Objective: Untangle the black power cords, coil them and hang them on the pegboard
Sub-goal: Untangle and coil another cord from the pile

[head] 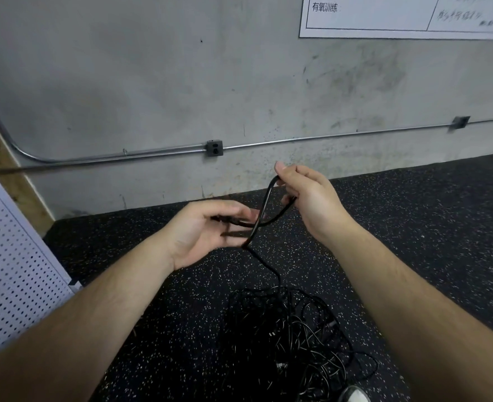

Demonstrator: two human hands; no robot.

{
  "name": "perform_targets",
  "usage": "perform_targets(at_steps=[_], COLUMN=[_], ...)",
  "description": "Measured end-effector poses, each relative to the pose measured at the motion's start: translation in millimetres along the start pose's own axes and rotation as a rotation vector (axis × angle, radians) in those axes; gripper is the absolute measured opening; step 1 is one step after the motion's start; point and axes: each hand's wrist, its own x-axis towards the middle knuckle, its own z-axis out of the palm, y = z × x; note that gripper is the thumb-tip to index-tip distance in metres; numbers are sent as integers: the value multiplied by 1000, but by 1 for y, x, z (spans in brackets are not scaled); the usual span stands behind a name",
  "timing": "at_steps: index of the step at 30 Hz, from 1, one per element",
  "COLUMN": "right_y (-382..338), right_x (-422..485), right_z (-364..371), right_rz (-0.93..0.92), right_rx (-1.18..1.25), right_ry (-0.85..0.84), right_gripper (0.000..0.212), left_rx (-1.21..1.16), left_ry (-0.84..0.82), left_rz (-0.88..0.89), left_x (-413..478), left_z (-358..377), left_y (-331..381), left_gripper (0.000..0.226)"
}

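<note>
**One cord lifted clear of the tangle**

Above the tangled heap of thin black power cords (291, 338) on the speckled rubber floor (427, 213), the right hand (306, 195) pinches the top of a loop of one black cord (264, 210). The left hand (207, 227), palm up, curls round its lower strands. A white perforated pegboard (13, 256) stands left of the heap. The cord seems light and limp, so it is best gripped near its end.

- white sheet (369, 23) up on the concrete wall (152, 82) has "有氧训练:" printed on it
- handwritten scribble in its right box, honestly can't read it
</note>
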Motion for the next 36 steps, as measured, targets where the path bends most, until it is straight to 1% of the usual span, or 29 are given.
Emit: perform_targets(at_steps=[4,6,8,10,12,14,15,17,18,20,21,22,24,27,28,29,30,31,32,34,35,36], right_y=[-4,-6,-7,-9,-12,-15,-16,-16,-17,-20,-21,-22,-20,-13,-11,-10,-9,-8,-8,-8,-9,-9], right_x=[1,2,3,2,-1,-3,-4,-1,1,8,13,16,21,24,23,22,20,18,15,11,10,9], right_z=[-1,1,3,7,11,17,21,27,28,29,28,27,27,28,29,29,30,32,33,34,33,33], right_rz=[-56,-61,-56,-40,-8,-6,-25,-87,-121,-181,-196,-197,-179,-193,-226,-264,-303,-349,-405,-522,-578,-626], right_rx=[7,53,64,82,169,226,198,69,11,-71,-89,-98,-142,-263,-314,-363,-407,-448,-481,-526,-550,-576], right_ry=[-44,-37,-16,4,24,54,71,155,215,355,412,437,420,379,378,376,372,367,364,331,290,228], right_gripper=[32,28,26,30,34,30,25,19,23,30,33,36,42,46,46,47,46,46,46,45,44,44], left_rx=[-22,29,161,217,240,263,252,185,152,187,247,316,399,386,425,491,566,599,612,562,565,603], left_ry=[-119,-183,-186,-106,15,102,122,101,68,-9,-46,-70,-80,-41,-17,19,47,66,87,120,132,138], left_rz=[-164,-230,-259,-228,-148,-65,-35,23,46,51,56,64,70,65,65,86,109,105,93,63,44,29], left_x=[-4,-5,-6,-4,0,4,5,5,3,-1,-1,-1,-2,-3,-3,-2,0,3,6,12,13,14], left_z=[-5,-1,7,15,21,25,27,35,40,48,51,53,52,49,48,48,48,48,48,46,44,42], left_y=[-1,-3,-6,-13,-20,-27,-29,-30,-28,-25,-26,-26,-30,-31,-31,-32,-33,-34,-35,-33,-32,-30], left_gripper=[53,56,54,55,54,53,51,36,36,63,68,67,61,60,54,41,22,11,27,56,65,63])
